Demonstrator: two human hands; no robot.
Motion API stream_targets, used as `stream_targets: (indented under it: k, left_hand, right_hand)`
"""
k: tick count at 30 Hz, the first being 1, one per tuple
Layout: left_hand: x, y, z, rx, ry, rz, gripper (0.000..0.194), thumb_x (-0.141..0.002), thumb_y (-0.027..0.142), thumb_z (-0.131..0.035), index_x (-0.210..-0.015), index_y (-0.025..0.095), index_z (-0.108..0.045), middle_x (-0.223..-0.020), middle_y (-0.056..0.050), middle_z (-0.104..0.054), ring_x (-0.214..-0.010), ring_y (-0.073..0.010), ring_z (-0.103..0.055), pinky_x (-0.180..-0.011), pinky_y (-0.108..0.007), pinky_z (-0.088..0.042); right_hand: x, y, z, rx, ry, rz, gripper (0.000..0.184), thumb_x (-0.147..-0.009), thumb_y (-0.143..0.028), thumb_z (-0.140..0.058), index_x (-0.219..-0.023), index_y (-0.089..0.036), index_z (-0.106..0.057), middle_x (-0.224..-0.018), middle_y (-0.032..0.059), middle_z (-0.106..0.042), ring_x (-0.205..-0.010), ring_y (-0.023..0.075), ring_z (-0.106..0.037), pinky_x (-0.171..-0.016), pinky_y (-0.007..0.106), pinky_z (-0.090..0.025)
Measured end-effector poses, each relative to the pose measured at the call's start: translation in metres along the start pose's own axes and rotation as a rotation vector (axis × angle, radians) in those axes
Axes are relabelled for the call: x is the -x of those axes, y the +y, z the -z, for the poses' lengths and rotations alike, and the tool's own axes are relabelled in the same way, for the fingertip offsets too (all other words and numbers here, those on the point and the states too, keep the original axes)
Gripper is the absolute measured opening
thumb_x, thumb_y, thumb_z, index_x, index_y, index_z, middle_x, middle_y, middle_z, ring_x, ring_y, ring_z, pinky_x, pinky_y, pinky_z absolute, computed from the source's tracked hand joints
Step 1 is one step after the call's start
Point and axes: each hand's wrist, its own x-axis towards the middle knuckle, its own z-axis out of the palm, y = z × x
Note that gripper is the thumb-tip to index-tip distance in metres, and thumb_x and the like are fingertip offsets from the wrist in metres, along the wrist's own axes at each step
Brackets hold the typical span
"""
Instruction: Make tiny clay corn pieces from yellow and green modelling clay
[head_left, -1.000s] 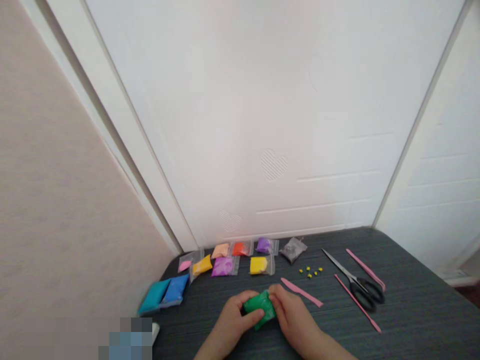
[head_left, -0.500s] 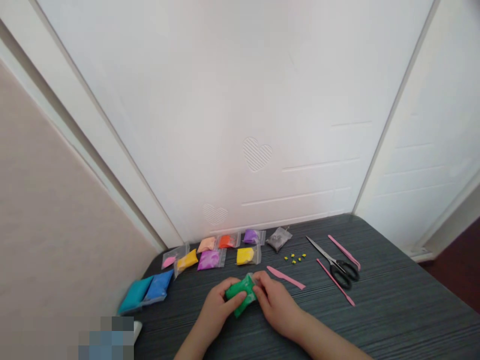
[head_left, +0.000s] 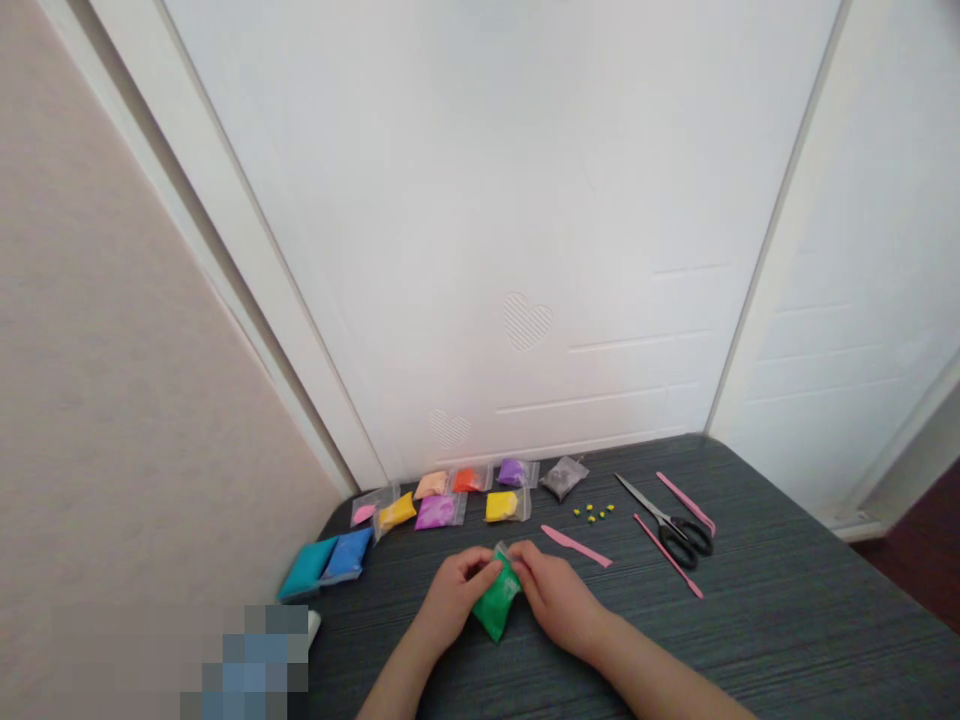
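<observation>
A clear plastic bag of green modelling clay (head_left: pixel 496 604) hangs tilted between my hands, just above the dark table. My left hand (head_left: pixel 453 598) pinches its upper left edge between thumb and fingers. With closed fingertips, my right hand (head_left: pixel 556 596) grips the bag's upper right edge near the opening. Whether the bag's top is sealed cannot be made out. Beyond my right hand lies a pink plastic knife (head_left: pixel 576 546). Several small yellow-green pieces (head_left: pixel 592 519) sit behind the knife.
Clay bags line the back, including yellow (head_left: pixel 502 506), purple (head_left: pixel 514 472) and grey (head_left: pixel 564 478). Teal (head_left: pixel 307 568) and blue (head_left: pixel 349 555) bags lie left. Right are black-handled scissors (head_left: pixel 664 518), a thin pink tool (head_left: pixel 667 556) and another pink tool (head_left: pixel 687 503). A white panel (head_left: pixel 600 200) rises behind.
The green bag has turned more upright and its lower part now shows below my fingers. My left hand has shifted its grip up toward the top edge. The camera view has shifted slightly.
</observation>
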Motion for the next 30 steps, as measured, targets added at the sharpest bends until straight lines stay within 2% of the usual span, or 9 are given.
stream_targets:
  k: [5, 12, 15, 17, 20, 22, 27, 30]
  left_hand:
    - [-0.003, -0.003, 0.001, 0.005, 0.018, -0.007, 0.029, -0.079, 0.039, -0.049, -0.078, 0.012, -0.061, -0.071, -0.002, -0.058, -0.066, -0.0136, -0.049, -0.061, -0.023, -0.038]
    - [-0.003, -0.003, 0.004, 0.132, 0.069, 0.036, 0.027, -0.075, 0.035, -0.055, -0.091, 0.014, -0.059, -0.082, -0.004, -0.061, -0.075, -0.0163, -0.054, -0.070, -0.026, -0.041]
    - [-0.001, -0.002, 0.004, 0.283, 0.059, 0.066, 0.047, -0.073, 0.031, -0.059, -0.115, 0.017, -0.045, -0.090, -0.004, -0.061, -0.080, -0.0172, -0.056, -0.072, -0.028, -0.043]
    - [0.001, 0.001, 0.003, 0.362, 0.040, 0.061, 0.053, -0.072, 0.029, -0.060, -0.119, 0.017, -0.040, -0.096, -0.006, -0.061, -0.088, -0.0186, -0.056, -0.078, -0.030, -0.042]
    - [0.001, 0.005, -0.001, 0.351, 0.008, 0.067, 0.051, -0.069, 0.028, -0.062, -0.115, 0.014, -0.045, -0.101, -0.008, -0.060, -0.091, -0.0185, -0.055, -0.082, -0.030, -0.040]
    - [0.002, 0.007, -0.005, 0.261, 0.031, 0.080, 0.048, -0.067, 0.030, -0.064, -0.109, 0.013, -0.050, -0.100, -0.008, -0.060, -0.088, -0.0183, -0.055, -0.080, -0.030, -0.041]
    - [0.004, 0.010, -0.011, 0.003, 0.080, 0.051, 0.036, -0.065, 0.038, -0.064, -0.090, 0.013, -0.058, -0.080, -0.003, -0.059, -0.073, -0.0152, -0.053, -0.069, -0.027, -0.040]
    - [0.004, 0.011, -0.011, -0.050, 0.125, 0.035, 0.032, -0.065, 0.039, -0.063, -0.084, 0.014, -0.059, -0.074, 0.000, -0.057, -0.068, -0.0133, -0.051, -0.064, -0.025, -0.039]
  right_hand:
    - [-0.001, 0.003, -0.002, -0.112, 0.058, -0.004, 0.021, -0.087, -0.027, -0.033, -0.097, -0.023, -0.050, -0.086, 0.0019, -0.062, -0.079, 0.0144, -0.057, -0.068, 0.023, -0.039]
    - [-0.003, 0.008, 0.001, -0.334, 0.041, -0.077, 0.016, -0.081, -0.029, -0.045, -0.082, -0.018, -0.056, -0.066, -0.0010, -0.056, -0.061, 0.0112, -0.051, -0.057, 0.022, -0.038]
    - [-0.005, 0.012, 0.005, -0.423, 0.032, -0.116, 0.018, -0.081, -0.031, -0.043, -0.080, -0.016, -0.053, -0.064, -0.0015, -0.053, -0.056, 0.0096, -0.049, -0.054, 0.021, -0.039]
    - [-0.006, 0.014, 0.009, -0.480, 0.031, -0.126, 0.016, -0.081, -0.031, -0.044, -0.080, -0.016, -0.050, -0.063, -0.0024, -0.052, -0.057, 0.0090, -0.049, -0.057, 0.022, -0.041]
    - [-0.005, 0.014, 0.014, -0.537, 0.015, -0.133, 0.015, -0.080, -0.031, -0.046, -0.081, -0.017, -0.050, -0.065, -0.0021, -0.053, -0.060, 0.0094, -0.051, -0.062, 0.024, -0.042]
    - [-0.004, 0.014, 0.015, -0.556, -0.001, -0.139, 0.015, -0.079, -0.032, -0.047, -0.082, -0.017, -0.051, -0.069, -0.0018, -0.053, -0.064, 0.0098, -0.051, -0.065, 0.025, -0.043]
    - [0.000, 0.017, 0.012, -0.556, -0.072, -0.162, 0.013, -0.076, -0.031, -0.052, -0.079, -0.018, -0.052, -0.071, -0.0021, -0.054, -0.067, 0.0103, -0.050, -0.066, 0.025, -0.041]
    - [0.001, 0.016, 0.009, -0.520, -0.084, -0.157, 0.014, -0.075, -0.031, -0.054, -0.080, -0.018, -0.051, -0.072, -0.0023, -0.054, -0.067, 0.0103, -0.049, -0.065, 0.025, -0.040]
